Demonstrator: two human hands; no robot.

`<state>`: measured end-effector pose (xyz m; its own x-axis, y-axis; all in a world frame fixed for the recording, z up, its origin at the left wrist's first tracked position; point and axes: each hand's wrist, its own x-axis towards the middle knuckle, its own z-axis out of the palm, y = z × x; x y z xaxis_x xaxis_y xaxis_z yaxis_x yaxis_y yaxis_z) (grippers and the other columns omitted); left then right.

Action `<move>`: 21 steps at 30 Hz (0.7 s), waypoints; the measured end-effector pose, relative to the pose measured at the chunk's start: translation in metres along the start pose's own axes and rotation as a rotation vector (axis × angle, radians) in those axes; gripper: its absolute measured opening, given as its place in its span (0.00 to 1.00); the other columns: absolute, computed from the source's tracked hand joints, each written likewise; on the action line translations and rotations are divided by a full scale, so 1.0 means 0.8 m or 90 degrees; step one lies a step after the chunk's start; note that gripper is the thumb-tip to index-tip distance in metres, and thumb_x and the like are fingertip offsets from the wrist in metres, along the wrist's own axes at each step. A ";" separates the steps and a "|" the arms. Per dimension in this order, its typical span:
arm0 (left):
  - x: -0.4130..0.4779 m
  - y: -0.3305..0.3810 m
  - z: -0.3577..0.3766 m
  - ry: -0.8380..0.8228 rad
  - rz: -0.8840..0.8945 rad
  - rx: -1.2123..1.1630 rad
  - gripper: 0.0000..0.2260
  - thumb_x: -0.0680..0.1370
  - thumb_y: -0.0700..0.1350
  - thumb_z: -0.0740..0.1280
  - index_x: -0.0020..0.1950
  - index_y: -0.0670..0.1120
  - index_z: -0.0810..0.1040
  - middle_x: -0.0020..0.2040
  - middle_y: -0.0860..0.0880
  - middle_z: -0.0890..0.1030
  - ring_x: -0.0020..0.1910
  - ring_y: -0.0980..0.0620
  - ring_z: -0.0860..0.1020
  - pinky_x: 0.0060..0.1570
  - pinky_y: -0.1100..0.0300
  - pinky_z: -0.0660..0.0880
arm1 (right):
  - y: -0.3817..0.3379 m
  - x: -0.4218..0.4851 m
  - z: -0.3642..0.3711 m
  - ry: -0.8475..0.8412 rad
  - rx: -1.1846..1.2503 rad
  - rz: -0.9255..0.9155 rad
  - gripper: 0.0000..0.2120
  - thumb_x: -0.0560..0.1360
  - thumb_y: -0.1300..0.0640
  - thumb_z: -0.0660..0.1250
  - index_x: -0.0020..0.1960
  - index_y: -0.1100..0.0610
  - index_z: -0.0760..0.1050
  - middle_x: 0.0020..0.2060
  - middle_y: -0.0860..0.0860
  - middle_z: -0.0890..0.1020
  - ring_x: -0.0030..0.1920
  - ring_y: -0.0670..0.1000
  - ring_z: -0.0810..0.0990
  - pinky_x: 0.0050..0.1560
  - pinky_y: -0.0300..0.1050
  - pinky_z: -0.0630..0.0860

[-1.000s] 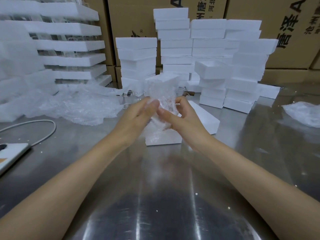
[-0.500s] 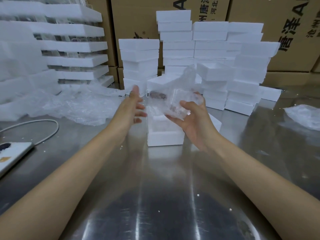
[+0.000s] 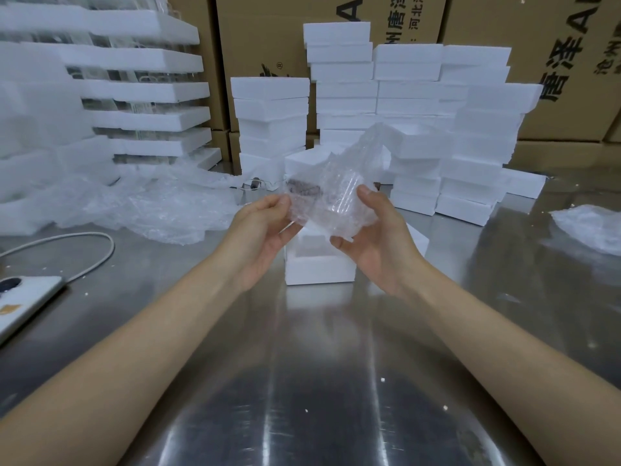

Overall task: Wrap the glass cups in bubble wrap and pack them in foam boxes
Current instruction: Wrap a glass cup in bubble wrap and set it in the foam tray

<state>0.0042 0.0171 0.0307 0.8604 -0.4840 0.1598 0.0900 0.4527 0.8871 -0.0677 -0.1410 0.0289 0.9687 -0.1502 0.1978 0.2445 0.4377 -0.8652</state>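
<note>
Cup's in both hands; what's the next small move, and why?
Probably fold the loose bubble wrap flap down over the cup: it sticks up unsecured, left hand and right hand grip the cup, and the open foam box waits below.

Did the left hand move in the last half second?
Yes. The left hand shifted right, toward the open foam box, and now pinches the bubble-wrapped cup held by the right hand.

Steel table [image 3: 319,381], glossy, streaked with glare. Brown cartons [image 3: 487,25] stacked behind, black print. Left edge: cable [image 3: 112,250], flat device [image 3: 23,304], probably a phone.
</note>
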 end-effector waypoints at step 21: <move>0.000 0.006 -0.002 0.069 0.149 0.107 0.08 0.80 0.39 0.63 0.57 0.42 0.79 0.47 0.52 0.84 0.45 0.57 0.82 0.43 0.66 0.77 | 0.009 0.005 0.003 0.010 -0.103 -0.009 0.32 0.71 0.45 0.72 0.72 0.49 0.66 0.70 0.50 0.71 0.67 0.55 0.73 0.53 0.49 0.79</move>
<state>0.0054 0.0205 0.0339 0.8975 -0.2935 0.3292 -0.1937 0.4083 0.8921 -0.0621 -0.1361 0.0243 0.9642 -0.1696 0.2040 0.2463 0.2867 -0.9258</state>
